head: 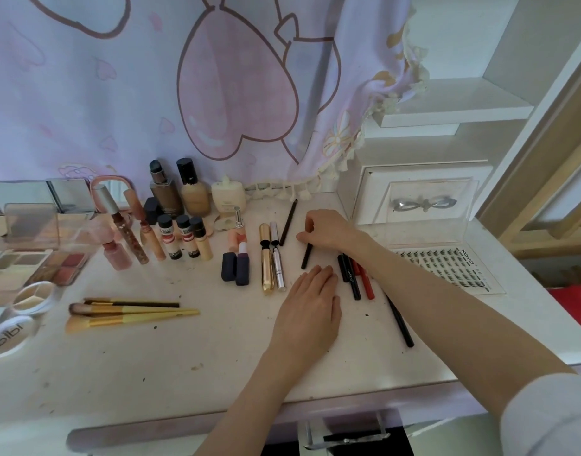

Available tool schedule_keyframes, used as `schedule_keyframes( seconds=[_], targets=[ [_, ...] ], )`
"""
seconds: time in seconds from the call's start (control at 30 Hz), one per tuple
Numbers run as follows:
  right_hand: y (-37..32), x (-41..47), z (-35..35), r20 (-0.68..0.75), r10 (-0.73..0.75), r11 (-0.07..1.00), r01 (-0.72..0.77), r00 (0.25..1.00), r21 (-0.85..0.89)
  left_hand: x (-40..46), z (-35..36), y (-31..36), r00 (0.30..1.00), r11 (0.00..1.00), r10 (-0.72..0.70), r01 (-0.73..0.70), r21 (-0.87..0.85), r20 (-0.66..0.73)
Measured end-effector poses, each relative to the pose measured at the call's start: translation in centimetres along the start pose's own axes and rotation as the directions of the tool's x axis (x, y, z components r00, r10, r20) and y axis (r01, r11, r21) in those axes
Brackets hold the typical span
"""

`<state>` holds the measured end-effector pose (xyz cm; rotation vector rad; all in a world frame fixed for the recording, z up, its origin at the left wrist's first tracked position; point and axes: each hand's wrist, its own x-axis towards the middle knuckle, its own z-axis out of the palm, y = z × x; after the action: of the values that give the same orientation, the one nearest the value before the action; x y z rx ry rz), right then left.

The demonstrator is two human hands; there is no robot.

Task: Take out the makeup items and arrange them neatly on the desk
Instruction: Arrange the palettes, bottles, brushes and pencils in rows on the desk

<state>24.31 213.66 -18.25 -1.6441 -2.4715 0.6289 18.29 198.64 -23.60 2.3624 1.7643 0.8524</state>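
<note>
Flat left hand [310,301]; right hand [328,228] pinching black pencil [306,256].

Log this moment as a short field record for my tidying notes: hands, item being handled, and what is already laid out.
right hand: right hand pinches the top of a short black pencil
left hand: left hand rests flat on the desk, fingers near the pencil's lower end
beside hands: gold tube, silver tube, red and black pencils
laid out left: three brushes, small bottles, open palette
</note>
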Motion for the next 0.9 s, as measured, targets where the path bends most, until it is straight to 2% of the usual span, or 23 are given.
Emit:
schedule_keyframes(
  seconds=[0.33, 0.47, 0.77, 0.9],
  targets=[
    [0.4, 0.1, -0.3, -0.032, 0.208, 0.978, -0.208, 0.978, -0.001, -0.1, -0.3, 0.1, 0.999, 0.998, -0.015, 0.012, -0.063, -0.041],
    [0.4, 0.3, -0.3, -0.046, 0.239, 0.97, -0.241, 0.97, -0.042, -0.1, -0.4, 0.1, 0.999, 0.998, -0.008, 0.005, -0.066, -0.035],
    [0.1, 0.4, -0.9, -0.033, 0.335, 0.938, -0.33, 0.942, 0.104, -0.2, -0.7, 0.3, 0.999, 0.996, -0.018, 0.014, -0.084, -0.047],
    [-0.5, 0.5, -0.8, -0.003, 0.319, 0.946, -0.319, 0.948, 0.053, -0.2, -0.8, 0.4, 0.999, 0.995, -0.024, 0.019, -0.101, -0.043]
  ],
)
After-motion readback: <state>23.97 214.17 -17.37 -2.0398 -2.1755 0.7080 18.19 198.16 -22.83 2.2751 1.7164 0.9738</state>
